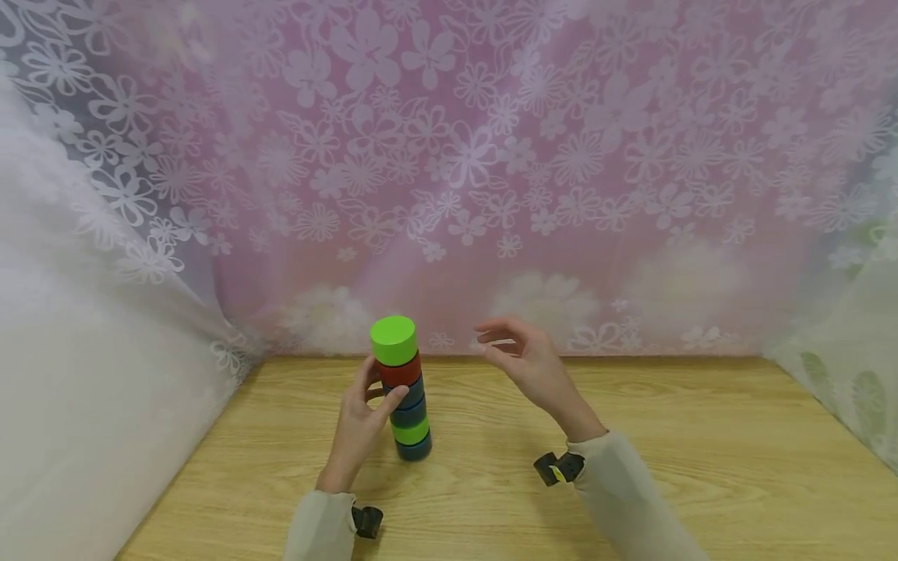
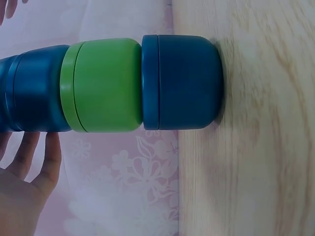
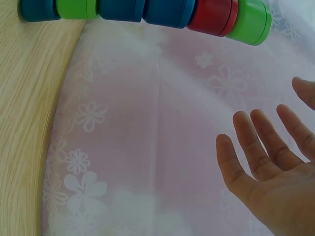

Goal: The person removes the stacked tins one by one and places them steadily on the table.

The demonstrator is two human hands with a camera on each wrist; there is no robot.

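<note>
**Left hand clasps 6-canister tower**

Thumb and fingers grip its upper middle. It stands on the wood-grain table, from the base blue, green, 2 blue, red, green. The right hand hovers well apart, fingers loosely parted.

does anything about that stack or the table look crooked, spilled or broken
Nothing clearly stands out. The stack in the left hand looks slightly bent toward its green top piece in the right wrist view, but that may be lens distortion. I see no spill or damage.
</note>
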